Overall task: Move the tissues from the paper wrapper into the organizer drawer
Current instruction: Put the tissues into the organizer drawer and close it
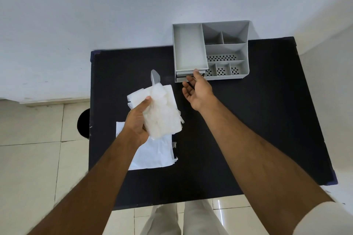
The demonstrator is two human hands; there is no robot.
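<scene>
head view, looking down at a dark tabletop (248, 129). the left hand (136, 120) is clamped on a stack of tissues (162, 112), thumb on top and fingers hidden beneath, holding it above the tabletop, in front and to the left of the organizer (211, 51). the wrapper (154, 154) lies flat on the tabletop, further in front of the organizer than the tissues and partly under the left wrist. it looks emptied, though that cannot be confirmed. the right hand (197, 90) is open, fingers spread and holding nothing, its fingertips at the drawer (189, 75) in the organizer's lower left front. the drawer looks shut or barely pulled; which one cannot be told. a pale, narrow object (155, 77) shows just past the tissues on the organizer side; its identity is unclear.

handling, as a judgement: the tissues are light, soft and limp, and the sheets will slide apart or fan out if pinched at one corner. a broad hold across the middle of the stack, as here, should keep it together. squeezing will crease it but not damage it. the drawer opening looks shallow, so the stack may need flattening before it goes in.
</scene>
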